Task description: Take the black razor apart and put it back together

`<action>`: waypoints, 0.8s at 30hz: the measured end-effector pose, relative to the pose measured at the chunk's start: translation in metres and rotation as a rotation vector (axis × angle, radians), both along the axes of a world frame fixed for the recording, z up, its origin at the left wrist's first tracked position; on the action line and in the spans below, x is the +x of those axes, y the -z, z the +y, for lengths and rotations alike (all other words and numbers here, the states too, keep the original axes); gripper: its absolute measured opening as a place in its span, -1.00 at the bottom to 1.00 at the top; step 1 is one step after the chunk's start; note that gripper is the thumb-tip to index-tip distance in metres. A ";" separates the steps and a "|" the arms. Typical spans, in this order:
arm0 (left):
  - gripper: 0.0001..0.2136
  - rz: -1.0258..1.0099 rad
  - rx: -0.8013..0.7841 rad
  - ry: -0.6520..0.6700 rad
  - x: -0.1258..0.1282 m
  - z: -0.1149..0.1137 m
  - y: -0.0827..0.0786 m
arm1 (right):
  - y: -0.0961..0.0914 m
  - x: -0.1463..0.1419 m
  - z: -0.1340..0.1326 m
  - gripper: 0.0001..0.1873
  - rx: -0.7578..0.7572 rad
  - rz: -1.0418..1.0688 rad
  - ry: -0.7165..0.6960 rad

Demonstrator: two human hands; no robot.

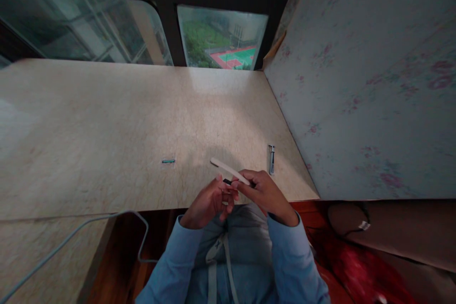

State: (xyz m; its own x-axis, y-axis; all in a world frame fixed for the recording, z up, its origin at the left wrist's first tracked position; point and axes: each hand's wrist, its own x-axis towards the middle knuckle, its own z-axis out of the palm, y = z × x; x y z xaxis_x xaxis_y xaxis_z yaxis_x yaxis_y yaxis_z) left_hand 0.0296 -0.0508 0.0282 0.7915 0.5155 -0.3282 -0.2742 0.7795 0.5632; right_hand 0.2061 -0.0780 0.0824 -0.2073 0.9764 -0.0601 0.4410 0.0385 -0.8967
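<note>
A long, narrow, pale beige bar with a rounded end is in my right hand, its free end tilted up to the left over the tabletop's front edge. My right fingers are closed around its near end. A small black piece shows between the tip of my right thumb and my left hand. My left fingers are curled close to it, and I cannot make out what they hold. To the left lies a small teal stick-shaped item that seems to be in clear wrapping. A silver and black T-headed tool lies to the right.
The marbled beige tabletop runs back to dark-framed windows. A flower-patterned panel stands along its right side. A grey cable crosses the lower left. Red fabric lies below at right.
</note>
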 end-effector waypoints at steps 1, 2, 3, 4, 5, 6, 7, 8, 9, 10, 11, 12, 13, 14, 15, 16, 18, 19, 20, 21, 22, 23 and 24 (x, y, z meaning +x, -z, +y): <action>-0.48 0.004 -0.007 -0.005 0.001 0.000 0.000 | -0.002 0.001 0.001 -0.68 -0.004 -0.008 -0.012; -0.50 0.013 -0.010 -0.012 0.001 0.000 0.001 | -0.003 0.001 0.001 -0.68 -0.004 -0.019 -0.021; -0.52 0.021 -0.013 -0.018 0.001 0.000 0.001 | -0.004 0.002 0.002 -0.68 -0.002 -0.032 -0.030; -0.54 0.029 -0.016 -0.024 0.001 0.000 0.002 | -0.005 0.002 0.002 -0.68 0.002 -0.042 -0.038; -0.56 0.034 -0.022 -0.030 0.000 0.000 0.002 | -0.005 0.002 0.002 -0.67 0.005 -0.051 -0.046; -0.57 0.034 -0.034 -0.035 0.000 0.001 0.003 | -0.004 0.002 0.003 -0.67 0.007 -0.056 -0.053; -0.59 0.029 -0.054 -0.038 0.000 0.001 0.003 | -0.003 0.002 0.003 -0.68 0.007 -0.052 -0.051; -0.60 0.019 -0.083 -0.043 0.000 0.001 0.003 | -0.001 0.002 0.003 -0.69 0.007 -0.036 -0.035; -0.60 0.005 -0.117 -0.057 0.001 0.001 0.003 | 0.001 0.002 0.004 -0.71 0.010 -0.009 -0.003; -0.61 -0.014 -0.153 -0.081 0.001 0.001 0.003 | 0.004 0.001 0.003 -0.72 0.014 0.027 0.049; -0.61 -0.038 -0.187 -0.113 0.002 0.001 0.002 | 0.006 0.001 0.003 -0.71 0.022 0.072 0.115; -0.61 -0.065 -0.218 -0.150 0.003 0.001 0.002 | 0.008 0.001 0.002 -0.69 0.029 0.116 0.186; -0.62 -0.093 -0.243 -0.187 0.004 0.002 0.002 | 0.009 0.001 0.000 -0.66 0.034 0.154 0.250; -0.62 -0.122 -0.262 -0.220 0.006 0.003 0.001 | 0.011 0.000 -0.002 -0.63 0.034 0.182 0.295; -0.63 -0.153 -0.277 -0.250 0.007 0.004 0.001 | 0.012 0.000 -0.005 -0.61 0.028 0.200 0.324; -0.63 -0.185 -0.291 -0.276 0.008 0.006 0.001 | 0.013 -0.001 -0.009 -0.59 0.021 0.209 0.339; -0.62 -0.244 -0.313 -0.330 0.012 0.010 0.001 | 0.015 -0.004 -0.016 -0.57 0.006 0.202 0.354; -0.62 -0.268 -0.322 -0.355 0.014 0.012 0.001 | 0.016 -0.006 -0.020 -0.57 0.002 0.194 0.362; -0.61 -0.290 -0.331 -0.376 0.016 0.015 0.001 | 0.017 -0.009 -0.023 -0.57 0.002 0.184 0.372; -0.61 -0.308 -0.340 -0.391 0.018 0.018 0.002 | 0.019 -0.012 -0.026 -0.58 0.007 0.173 0.378; -0.61 -0.323 -0.351 -0.398 0.020 0.020 0.003 | 0.021 -0.016 -0.028 -0.59 0.014 0.161 0.376; -0.61 -0.333 -0.362 -0.400 0.023 0.023 0.004 | 0.022 -0.019 -0.029 -0.60 0.023 0.150 0.368; -0.60 -0.336 -0.374 -0.400 0.025 0.025 0.005 | 0.024 -0.022 -0.030 -0.61 0.033 0.138 0.356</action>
